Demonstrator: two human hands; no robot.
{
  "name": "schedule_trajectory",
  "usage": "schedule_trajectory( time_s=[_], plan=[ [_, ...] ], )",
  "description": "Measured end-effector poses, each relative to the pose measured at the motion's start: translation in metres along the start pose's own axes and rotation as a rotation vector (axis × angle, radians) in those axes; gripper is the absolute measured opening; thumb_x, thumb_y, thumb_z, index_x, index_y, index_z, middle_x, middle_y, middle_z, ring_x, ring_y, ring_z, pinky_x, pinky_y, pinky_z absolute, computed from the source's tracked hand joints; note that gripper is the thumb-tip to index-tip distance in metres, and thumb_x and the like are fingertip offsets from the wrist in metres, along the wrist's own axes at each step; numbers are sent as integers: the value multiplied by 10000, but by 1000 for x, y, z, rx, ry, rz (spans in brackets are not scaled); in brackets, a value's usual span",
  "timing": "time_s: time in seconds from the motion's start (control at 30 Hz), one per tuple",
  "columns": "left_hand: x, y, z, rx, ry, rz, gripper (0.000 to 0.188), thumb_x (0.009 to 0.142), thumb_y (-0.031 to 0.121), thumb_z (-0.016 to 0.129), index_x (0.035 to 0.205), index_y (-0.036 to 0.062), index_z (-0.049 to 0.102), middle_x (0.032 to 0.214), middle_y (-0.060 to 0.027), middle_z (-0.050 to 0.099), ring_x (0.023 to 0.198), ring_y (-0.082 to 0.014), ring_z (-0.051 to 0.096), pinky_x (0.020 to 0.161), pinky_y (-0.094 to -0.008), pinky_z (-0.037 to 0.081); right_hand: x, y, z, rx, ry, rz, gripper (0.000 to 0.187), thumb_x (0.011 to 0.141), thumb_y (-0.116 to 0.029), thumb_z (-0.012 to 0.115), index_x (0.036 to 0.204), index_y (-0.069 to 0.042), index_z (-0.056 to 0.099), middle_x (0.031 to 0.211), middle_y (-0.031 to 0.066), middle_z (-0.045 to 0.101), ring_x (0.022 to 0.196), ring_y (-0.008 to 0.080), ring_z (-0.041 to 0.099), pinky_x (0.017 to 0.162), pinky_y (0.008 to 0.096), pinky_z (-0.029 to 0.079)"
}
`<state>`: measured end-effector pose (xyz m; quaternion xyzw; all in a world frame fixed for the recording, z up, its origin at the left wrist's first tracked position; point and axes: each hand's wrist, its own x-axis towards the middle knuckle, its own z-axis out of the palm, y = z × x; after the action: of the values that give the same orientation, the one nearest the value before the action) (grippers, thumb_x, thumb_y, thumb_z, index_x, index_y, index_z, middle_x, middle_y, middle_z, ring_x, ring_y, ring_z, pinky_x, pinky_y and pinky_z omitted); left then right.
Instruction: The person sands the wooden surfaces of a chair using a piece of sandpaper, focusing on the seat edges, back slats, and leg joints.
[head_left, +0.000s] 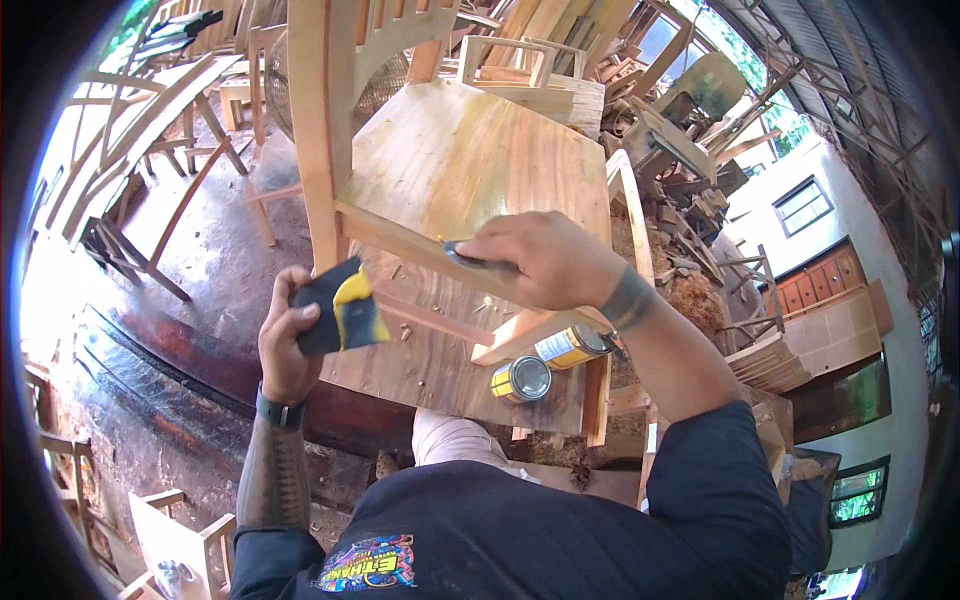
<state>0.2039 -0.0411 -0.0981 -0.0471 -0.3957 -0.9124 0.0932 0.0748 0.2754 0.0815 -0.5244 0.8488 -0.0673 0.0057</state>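
Observation:
A wooden chair [480, 145] stands in front of me, its slatted back to the left and its pale, striped seat facing up. My left hand [287, 338] grips a flat black square plate [318, 306] with a thick smear of yellow paste [353, 298] on it. My right hand [545, 255] is closed on a small dark flat spreader [478, 260], partly hidden by the fingers. A dab of yellow shows at the spreader's tip, which is at the near edge rail of the seat. Yellow streaks mark the seat's surface.
Beneath the chair is a wooden tabletop [420, 375]. Two yellow-labelled cans [521, 380] sit at its near right, by a chair leg. Behind the chair is a round fan [378, 95]. Piled lumber [640, 110] and chair frames [150, 130] stand around.

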Motion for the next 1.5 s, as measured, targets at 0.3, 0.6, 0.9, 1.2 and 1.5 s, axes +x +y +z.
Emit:
schedule_trajectory(
  time_s=[0.3,0.6,0.9,1.2,1.5],
  plan=[
    [-63,14,-58,174,283,-105,528,949,64,556,1463,118,450,1231,-105,624,951,-195,732,678,-316,637,-41,27,-41,217,-138,78,363,974,-124,656,1313,-174,774,1207,121,765,1113,351,715,962,449,573],
    [-9,49,-132,70,626,-94,213,955,102,681,1166,76,664,970,-43,701,792,-171,682,600,-291,511,27,66,-50,10,-167,462,383,951,-251,706,1303,-111,767,1186,208,771,1087,397,732,997,464,565],
    [81,13,-146,-169,615,-17,427,1148,433,488,1290,41,577,1057,-129,687,852,-259,709,686,-386,610,-52,-9,-35,69,-200,138,353,943,-131,666,1276,-143,780,1139,126,786,1029,352,734,934,464,577],
    [188,-63,-192,-25,623,64,464,1156,516,410,1363,125,547,1026,-132,736,761,-314,768,672,-428,600,-155,-39,-35,389,165,276,350,960,-32,702,1298,-93,769,1130,154,776,1026,331,746,904,400,576],
    [202,-107,-189,397,753,228,597,1176,335,376,1624,-60,391,1715,-168,400,1570,-259,397,1296,-340,285,-209,-47,60,965,344,305,308,975,85,695,1272,31,756,1191,133,780,1133,193,722,1027,338,548]
  ],
)
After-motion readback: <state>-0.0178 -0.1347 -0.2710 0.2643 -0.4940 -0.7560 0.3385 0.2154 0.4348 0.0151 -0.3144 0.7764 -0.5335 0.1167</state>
